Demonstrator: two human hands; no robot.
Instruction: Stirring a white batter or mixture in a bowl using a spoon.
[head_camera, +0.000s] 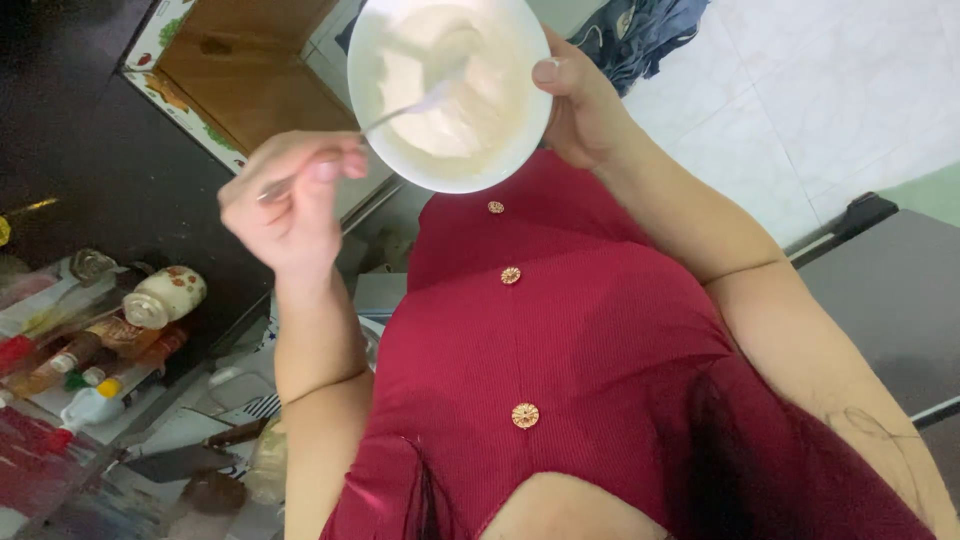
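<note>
Hands raised in front of the chest, apart, each busy with its own item. Left hand is held with forearm rising from the lower frame, fingers curled and pinched shut on the handle of a metal spoon. Right hand comes in from the other side, forearm angled down across the frame, thumb pressed over the rim of a white bowl and the other fingers hidden beneath it; grip is closed on the bowl.

Bowl sits at top centre, above the red buttoned dress, its upper edge cut off by the frame. Spoon tip lies in the bowl's contents; the spoon's bowl end is blurred and hard to separate from the white cream. Handle end is covered by the left fingers.

Cream looks thick, smooth, off-white, spread up the inner wall with soft ridges.

At lower left, sauce bottles and a patterned ceramic jar lie on a cluttered shelf, partly out of focus. Wooden box stands at upper left, near the bowl.
</note>
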